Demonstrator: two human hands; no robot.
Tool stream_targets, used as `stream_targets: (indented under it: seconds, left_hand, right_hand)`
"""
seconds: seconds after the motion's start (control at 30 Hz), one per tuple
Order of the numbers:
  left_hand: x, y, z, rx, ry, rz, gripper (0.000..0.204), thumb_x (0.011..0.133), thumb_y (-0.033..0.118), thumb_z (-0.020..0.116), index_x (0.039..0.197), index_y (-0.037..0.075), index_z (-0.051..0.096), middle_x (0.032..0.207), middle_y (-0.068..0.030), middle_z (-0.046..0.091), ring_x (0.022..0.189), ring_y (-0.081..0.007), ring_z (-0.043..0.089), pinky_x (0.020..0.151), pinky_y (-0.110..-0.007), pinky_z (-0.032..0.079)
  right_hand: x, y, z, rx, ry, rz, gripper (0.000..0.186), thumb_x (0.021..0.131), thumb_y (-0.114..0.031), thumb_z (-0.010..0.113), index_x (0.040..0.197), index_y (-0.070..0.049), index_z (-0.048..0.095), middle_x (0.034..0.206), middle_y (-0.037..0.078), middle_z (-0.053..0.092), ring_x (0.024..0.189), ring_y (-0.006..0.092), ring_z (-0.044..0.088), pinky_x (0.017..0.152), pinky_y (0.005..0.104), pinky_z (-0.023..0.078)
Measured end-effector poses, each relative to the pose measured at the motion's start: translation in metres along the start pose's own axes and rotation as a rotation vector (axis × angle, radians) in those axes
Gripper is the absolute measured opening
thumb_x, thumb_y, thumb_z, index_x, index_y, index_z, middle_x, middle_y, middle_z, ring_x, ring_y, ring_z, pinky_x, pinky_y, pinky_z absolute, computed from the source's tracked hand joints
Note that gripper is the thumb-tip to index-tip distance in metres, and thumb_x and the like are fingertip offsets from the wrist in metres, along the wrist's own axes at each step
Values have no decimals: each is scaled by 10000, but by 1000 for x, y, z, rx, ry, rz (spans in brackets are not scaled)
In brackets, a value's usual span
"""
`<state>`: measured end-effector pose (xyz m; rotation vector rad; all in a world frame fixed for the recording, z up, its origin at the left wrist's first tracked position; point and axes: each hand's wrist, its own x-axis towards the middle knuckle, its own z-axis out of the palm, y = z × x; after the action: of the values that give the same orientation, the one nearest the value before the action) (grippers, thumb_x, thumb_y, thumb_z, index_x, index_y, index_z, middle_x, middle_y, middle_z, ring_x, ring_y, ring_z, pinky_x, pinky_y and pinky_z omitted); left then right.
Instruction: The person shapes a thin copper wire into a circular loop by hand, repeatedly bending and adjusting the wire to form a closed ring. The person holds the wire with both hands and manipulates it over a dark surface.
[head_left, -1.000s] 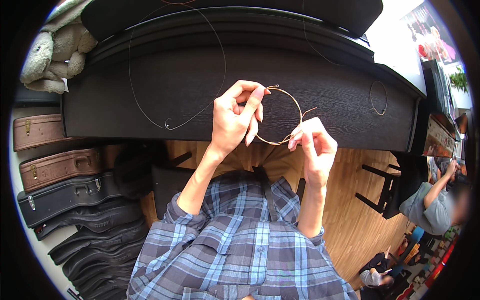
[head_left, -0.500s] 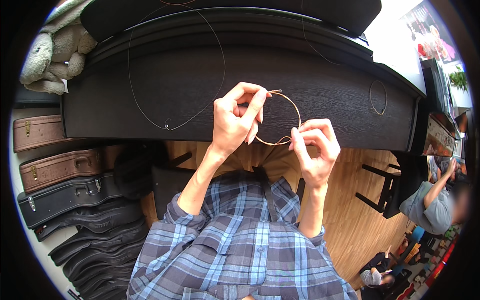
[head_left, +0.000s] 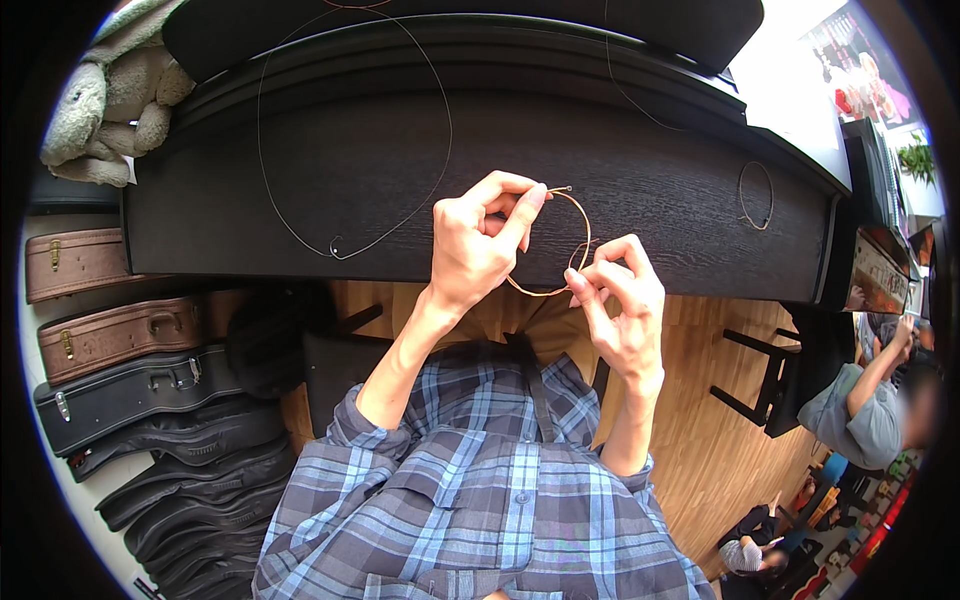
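Observation:
Above the front of a black wooden piano-like surface (head_left: 660, 180), both my hands hold one coiled bronze guitar string (head_left: 589, 225) with a small ball end (head_left: 569, 188). My left hand (head_left: 475, 245) pinches the coil near that end between thumb and fingers. On the other side of the ring, my right hand (head_left: 625, 315) grips the string between thumb and fingertips, where a thin loop crosses the coil. Left of my hands, a thin silvery string (head_left: 451, 130) lies in a wide open loop. A smaller coiled string (head_left: 772, 200) rests toward the right end.
Brown instrument cases (head_left: 120, 335) and black cases (head_left: 150, 395) stand in a row at the left. A plush toy (head_left: 75, 115) sits at the far left. Black metal legs (head_left: 770, 385) stand on the wooden floor (head_left: 690, 420). Another person (head_left: 865, 405) is at the right.
My right hand has moved slightly left and turned, drawing the coil into a smaller ring. The left hand has shifted a little to the right, still pinching the string.

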<state>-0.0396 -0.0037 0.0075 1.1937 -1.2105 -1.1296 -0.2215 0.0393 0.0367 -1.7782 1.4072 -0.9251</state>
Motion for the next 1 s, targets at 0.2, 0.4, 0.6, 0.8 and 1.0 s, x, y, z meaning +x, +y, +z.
stream_targets:
  seconds: [0.2,0.4,0.6,0.8,1.0]
  left_hand:
    - [-3,-4,0,-36,-66,50,123,987,95,683,1030,-15,715,627,-3,641,489,5,529,380,-184,327]
    - [1,-5,6,143,-63,160,117,986,97,682,1012,-9,723,618,5,637,477,18,516,381,-189,329]
    - [0,4,0,-88,-22,-67,130,997,102,669,1036,-17,705,615,-17,626,397,7,456,353,-189,292]
    - [4,8,-6,-290,24,-144,187,1032,125,617,1053,-57,658,619,-46,613,359,-26,448,323,-209,273]
    - [4,9,-8,-327,31,-128,190,1039,134,605,1039,-53,641,630,-55,609,353,-44,471,312,-215,284]
  right_hand:
    - [5,-3,-13,-158,-150,59,183,836,-178,818,812,-34,707,795,20,437,652,113,482,522,307,413]
    - [3,-4,-9,-417,-42,-77,136,828,-132,820,838,-41,720,803,20,456,631,105,484,534,294,414]
    - [-5,7,-4,267,208,32,97,853,-27,800,820,-11,710,873,48,569,617,87,601,543,230,476]
    - [-14,17,-5,224,192,-74,95,853,7,782,812,3,696,913,70,609,656,120,650,586,252,536]
    - [-20,20,-4,442,194,-160,71,914,-17,717,856,9,686,896,154,697,664,191,697,608,292,595]
